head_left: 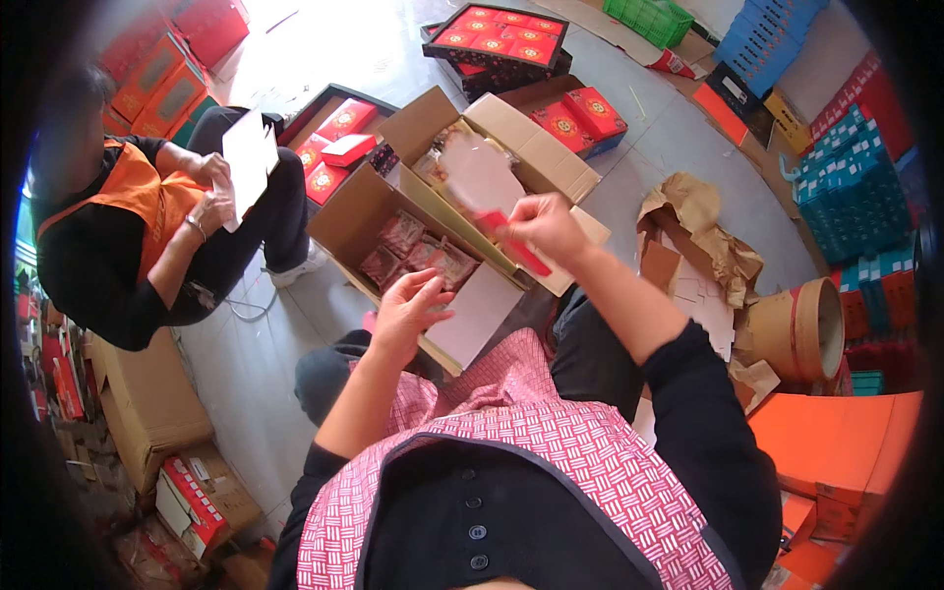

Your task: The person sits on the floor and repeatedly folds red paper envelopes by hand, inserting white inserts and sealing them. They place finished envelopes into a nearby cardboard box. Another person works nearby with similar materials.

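Observation:
My right hand (549, 231) is closed in a pinch on a flat red strip (528, 256), above the right-hand open carton (582, 179). Just beyond it is a pale sheet (484, 175) in that carton; whether it touches the strip I cannot tell. My left hand (408, 313) has its fingers apart and holds nothing. It hovers over the nearer carton (339, 231), where several clear-wrapped, reddish packets (440, 261) lie. A white flap or sheet (474, 317) sits at that carton's near end.
A co-worker in an orange apron (157, 202) sits at left with white sheets (251, 162). Red boxes (344, 118) lie in a dark tray behind the cartons, with stacked trays (497, 44) farther back. Crumpled brown paper (688, 211) and a cardboard drum (792, 329) stand right.

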A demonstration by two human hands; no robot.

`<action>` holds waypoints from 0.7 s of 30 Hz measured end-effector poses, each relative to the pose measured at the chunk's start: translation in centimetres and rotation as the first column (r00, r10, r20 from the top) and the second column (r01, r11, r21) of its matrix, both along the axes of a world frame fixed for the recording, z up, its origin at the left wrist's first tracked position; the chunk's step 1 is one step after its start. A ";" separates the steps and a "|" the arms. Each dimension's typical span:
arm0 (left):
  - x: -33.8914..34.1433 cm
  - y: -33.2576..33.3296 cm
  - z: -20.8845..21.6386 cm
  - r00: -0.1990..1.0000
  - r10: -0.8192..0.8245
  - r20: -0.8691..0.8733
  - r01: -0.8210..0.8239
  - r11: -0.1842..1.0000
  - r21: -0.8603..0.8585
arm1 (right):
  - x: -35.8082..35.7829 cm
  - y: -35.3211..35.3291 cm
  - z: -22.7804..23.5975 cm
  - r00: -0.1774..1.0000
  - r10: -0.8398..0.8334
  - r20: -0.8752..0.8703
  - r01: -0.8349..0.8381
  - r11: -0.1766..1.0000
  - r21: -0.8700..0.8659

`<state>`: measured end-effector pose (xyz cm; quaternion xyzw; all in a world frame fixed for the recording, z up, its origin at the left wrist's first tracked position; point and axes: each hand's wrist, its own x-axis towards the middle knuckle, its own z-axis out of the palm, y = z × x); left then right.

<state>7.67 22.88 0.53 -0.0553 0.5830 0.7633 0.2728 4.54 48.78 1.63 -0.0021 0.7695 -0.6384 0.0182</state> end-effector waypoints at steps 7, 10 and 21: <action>4.1 2.0 -3.6 0.889 -0.167 0.426 -0.052 0.888 0.456 | 9.9 -7.5 -3.7 0.924 0.158 0.348 0.057 0.843 -0.534; 4.8 1.3 -4.8 0.876 -0.166 0.454 -0.046 0.906 0.421 | 10.4 -7.7 -3.7 0.868 0.216 0.448 0.073 0.836 -0.544; 6.5 3.8 -6.9 0.892 -0.103 0.440 -0.036 0.954 0.297 | 9.6 -5.6 -5.2 0.953 -0.302 -0.008 0.301 0.950 0.081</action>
